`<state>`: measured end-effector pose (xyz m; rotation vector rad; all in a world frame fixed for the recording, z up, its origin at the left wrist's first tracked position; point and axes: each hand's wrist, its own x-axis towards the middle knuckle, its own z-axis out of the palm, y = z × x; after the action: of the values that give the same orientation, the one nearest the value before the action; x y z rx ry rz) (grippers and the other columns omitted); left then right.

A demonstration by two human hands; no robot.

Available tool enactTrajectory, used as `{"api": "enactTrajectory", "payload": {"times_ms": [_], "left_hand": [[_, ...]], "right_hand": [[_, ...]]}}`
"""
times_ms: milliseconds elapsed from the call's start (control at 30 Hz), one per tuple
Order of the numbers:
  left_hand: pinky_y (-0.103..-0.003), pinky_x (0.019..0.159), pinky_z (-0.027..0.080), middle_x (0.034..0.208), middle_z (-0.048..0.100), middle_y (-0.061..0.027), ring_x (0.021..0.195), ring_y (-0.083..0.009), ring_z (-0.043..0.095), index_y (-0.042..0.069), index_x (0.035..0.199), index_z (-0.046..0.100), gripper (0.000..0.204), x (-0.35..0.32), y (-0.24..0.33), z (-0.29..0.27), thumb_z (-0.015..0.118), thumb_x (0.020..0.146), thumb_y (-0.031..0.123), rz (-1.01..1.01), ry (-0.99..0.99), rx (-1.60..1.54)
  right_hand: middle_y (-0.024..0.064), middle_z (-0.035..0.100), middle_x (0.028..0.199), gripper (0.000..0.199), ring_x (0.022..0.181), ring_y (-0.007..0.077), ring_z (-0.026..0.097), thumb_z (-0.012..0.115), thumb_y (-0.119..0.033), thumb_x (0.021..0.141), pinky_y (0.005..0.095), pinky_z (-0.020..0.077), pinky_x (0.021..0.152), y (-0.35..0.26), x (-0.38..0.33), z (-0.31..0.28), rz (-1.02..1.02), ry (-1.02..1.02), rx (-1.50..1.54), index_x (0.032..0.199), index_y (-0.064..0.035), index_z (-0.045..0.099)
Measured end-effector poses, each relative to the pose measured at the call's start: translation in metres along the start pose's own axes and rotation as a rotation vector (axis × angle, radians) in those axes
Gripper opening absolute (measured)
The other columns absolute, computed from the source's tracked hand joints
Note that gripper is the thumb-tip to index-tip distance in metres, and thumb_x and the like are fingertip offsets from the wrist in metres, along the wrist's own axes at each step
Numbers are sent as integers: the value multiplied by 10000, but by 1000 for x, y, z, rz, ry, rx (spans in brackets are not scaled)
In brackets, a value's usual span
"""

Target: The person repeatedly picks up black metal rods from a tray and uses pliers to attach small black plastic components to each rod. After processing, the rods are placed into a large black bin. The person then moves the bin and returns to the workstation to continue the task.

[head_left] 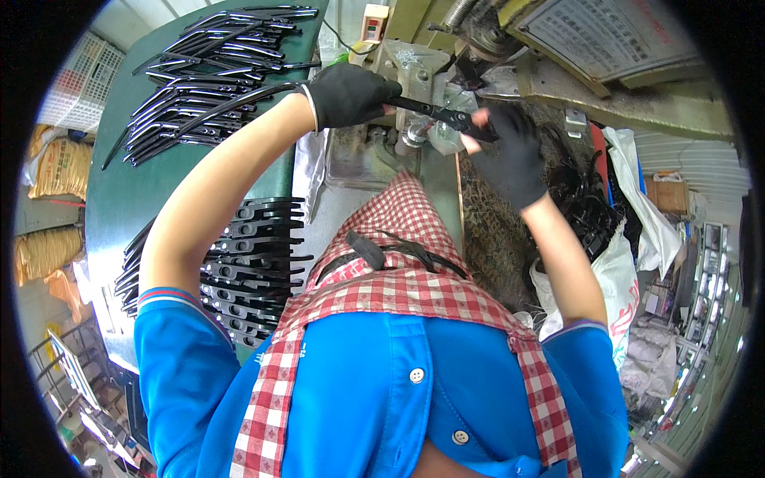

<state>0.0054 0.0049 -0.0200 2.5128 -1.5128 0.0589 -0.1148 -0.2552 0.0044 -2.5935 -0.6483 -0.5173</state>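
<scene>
A long black wiper arm [429, 108] lies across the front of a metal press, its thin end trailing out to the left past my wrist. My left hand [351, 94], in a black glove with bare fingertips, is closed around its middle. At the wider end, my right hand [514, 159], gloved the same way and a little blurred, pinches the arm with thumb and fingers. Just beneath the held part stands the press's round metal fixture [414, 134]. To my left, many similar black wiper arms [211, 80] are heaped on a green table [111, 199].
Nearer on the table, black parts with round holes [255, 263] lie in rows. A white sack [613, 279] and a pile of black parts [586, 199] are at my right. Above the press hang a metal plate [594, 36] and a switch box [374, 22].
</scene>
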Motion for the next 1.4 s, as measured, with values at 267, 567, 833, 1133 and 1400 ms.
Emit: {"api": "enactTrajectory", "payload": {"times_ms": [267,567,833,1133,1400], "left_hand": [[-444,656,493,785,642,-128,760,-335,643,134,988,592,259,-13,1,-10,584,862,360,-115,-46,-4],[-430,642,506,831,640,-179,752,-361,637,144,1151,590,401,-7,12,-8,598,855,414,-83,114,-134],[-411,633,511,853,654,-145,728,-329,643,226,1205,584,354,-55,31,-32,609,852,236,-162,126,-146],[-414,701,496,915,661,-85,840,-318,624,153,999,670,241,-315,20,-2,579,783,93,-646,-107,-118],[-392,829,454,1046,609,-144,973,-337,578,23,958,638,296,-405,51,56,517,894,286,-1277,335,76]], "right_hand": [[101,650,960,181,895,297,614,624,-216,821,377,490,773,72,-57,98,469,-306,424,932,-74,633],[184,534,1270,474,1201,323,483,501,-351,843,426,338,1049,169,-22,199,615,-628,-250,1251,-111,545],[199,604,1153,406,1066,366,581,545,-408,794,465,431,940,94,8,153,549,-514,-360,1051,-116,662],[213,640,897,263,882,407,607,577,-297,811,500,475,751,127,-19,166,462,-309,-217,896,-60,651],[62,601,690,142,634,183,586,635,-157,834,322,498,623,142,-15,148,622,-37,478,863,-18,645]]}}
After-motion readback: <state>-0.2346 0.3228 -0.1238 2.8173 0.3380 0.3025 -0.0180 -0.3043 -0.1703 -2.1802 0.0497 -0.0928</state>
